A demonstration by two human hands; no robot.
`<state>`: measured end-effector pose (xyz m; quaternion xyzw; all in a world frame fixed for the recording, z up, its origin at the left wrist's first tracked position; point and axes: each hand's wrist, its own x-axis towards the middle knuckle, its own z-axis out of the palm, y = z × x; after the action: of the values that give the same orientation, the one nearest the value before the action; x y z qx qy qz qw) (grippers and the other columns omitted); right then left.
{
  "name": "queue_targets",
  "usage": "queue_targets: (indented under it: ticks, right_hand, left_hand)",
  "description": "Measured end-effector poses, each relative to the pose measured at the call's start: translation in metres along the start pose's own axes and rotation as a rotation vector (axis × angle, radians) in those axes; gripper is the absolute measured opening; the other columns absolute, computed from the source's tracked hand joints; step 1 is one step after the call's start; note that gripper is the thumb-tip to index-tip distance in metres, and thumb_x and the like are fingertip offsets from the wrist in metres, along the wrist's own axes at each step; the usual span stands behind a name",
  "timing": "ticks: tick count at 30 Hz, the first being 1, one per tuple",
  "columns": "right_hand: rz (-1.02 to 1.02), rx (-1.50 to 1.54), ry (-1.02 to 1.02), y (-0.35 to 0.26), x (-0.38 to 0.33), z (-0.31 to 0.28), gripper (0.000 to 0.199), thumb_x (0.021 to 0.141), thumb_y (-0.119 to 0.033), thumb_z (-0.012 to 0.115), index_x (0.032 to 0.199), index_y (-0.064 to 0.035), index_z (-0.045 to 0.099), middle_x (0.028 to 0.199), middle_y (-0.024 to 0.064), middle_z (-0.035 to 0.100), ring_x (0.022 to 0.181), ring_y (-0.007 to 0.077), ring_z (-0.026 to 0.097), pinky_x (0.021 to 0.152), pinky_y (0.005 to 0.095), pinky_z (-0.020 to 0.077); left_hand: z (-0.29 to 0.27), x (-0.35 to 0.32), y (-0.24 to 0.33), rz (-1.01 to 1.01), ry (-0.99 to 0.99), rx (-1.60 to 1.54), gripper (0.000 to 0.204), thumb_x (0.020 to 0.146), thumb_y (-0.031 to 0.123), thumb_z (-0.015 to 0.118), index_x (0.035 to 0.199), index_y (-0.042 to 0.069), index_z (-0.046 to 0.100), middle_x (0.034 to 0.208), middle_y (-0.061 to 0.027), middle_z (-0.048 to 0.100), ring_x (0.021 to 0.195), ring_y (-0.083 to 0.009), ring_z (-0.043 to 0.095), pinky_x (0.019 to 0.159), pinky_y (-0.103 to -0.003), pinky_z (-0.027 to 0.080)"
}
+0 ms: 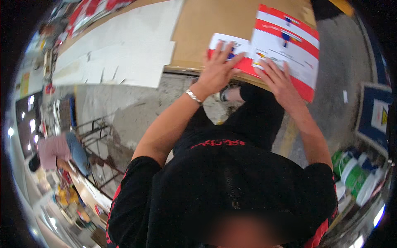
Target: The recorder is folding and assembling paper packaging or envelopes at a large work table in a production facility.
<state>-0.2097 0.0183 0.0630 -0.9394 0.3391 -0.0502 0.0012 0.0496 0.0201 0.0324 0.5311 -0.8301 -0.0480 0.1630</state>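
Two red-and-white printed pieces, flat sheets or card by their look, lie at the near edge of a brown work table [194, 37]. My left hand [217, 72] rests with spread fingers on the smaller printed piece [245, 45], covering its middle. On the lower left part of the larger printed piece [289, 51] lies my right hand [281, 82], its fingers stretched out and slightly apart. The larger piece overlaps or meets the smaller one at its right side; which one is on top I cannot tell. Its lower corner reaches past the table edge.
A large white sheet [120, 41] with slits covers the table's left part. Glossy red-and-white items [89, 16] lie at the far left. A person [62, 153] sits at the left near a metal frame [97, 132]. A blue board [374, 115] and green-white bundles [355, 175] stand at the right.
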Motion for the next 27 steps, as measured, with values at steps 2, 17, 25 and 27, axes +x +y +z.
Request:
queue_targets:
  ticks: [2, 17, 25, 27]
  right_hand:
    - [0.035, -0.055, -0.001, 0.012, -0.013, 0.007, 0.054, 0.088, -0.007, 0.044, 0.142, -0.0131, 0.04, 0.149, 0.0079, 0.034, 0.14, 0.0245, 0.029, 0.111, 0.0598, 0.0192]
    - [0.043, 0.029, 0.034, 0.005, -0.022, 0.02, 0.051, 0.089, -0.006, 0.044, 0.14, -0.012, 0.043, 0.149, 0.008, 0.035, 0.14, 0.0252, 0.03, 0.11, 0.0619, 0.0202]
    - [0.049, 0.076, 0.032, 0.007, -0.022, 0.021, 0.051, 0.09, -0.005, 0.041, 0.141, -0.0127, 0.042, 0.15, 0.0066, 0.034, 0.14, 0.0238, 0.03, 0.111, 0.0608, 0.0185]
    - [0.047, 0.068, 0.031, 0.007, -0.023, 0.022, 0.051, 0.09, -0.005, 0.041, 0.141, -0.0126, 0.042, 0.15, 0.0067, 0.035, 0.14, 0.0238, 0.03, 0.111, 0.0607, 0.0183]
  left_hand:
    - [0.012, 0.013, 0.012, 0.036, 0.023, -0.011, 0.05, 0.093, 0.041, 0.05, 0.141, 0.03, 0.043, 0.152, -0.0124, 0.028, 0.14, -0.0365, 0.024, 0.106, -0.061, 0.016]
    - [0.011, 0.006, 0.009, 0.049, 0.027, 0.015, 0.048, 0.094, 0.042, 0.049, 0.14, 0.032, 0.044, 0.151, -0.0128, 0.029, 0.139, -0.0354, 0.026, 0.106, -0.06, 0.017]
    - [0.011, 0.006, 0.009, 0.051, 0.025, 0.021, 0.047, 0.094, 0.042, 0.048, 0.14, 0.032, 0.044, 0.151, -0.0126, 0.03, 0.14, -0.0336, 0.025, 0.107, -0.058, 0.016]
    - [0.01, 0.005, 0.01, 0.051, 0.021, 0.032, 0.047, 0.094, 0.042, 0.048, 0.14, 0.032, 0.044, 0.151, -0.0126, 0.03, 0.14, -0.0332, 0.025, 0.107, -0.058, 0.016]
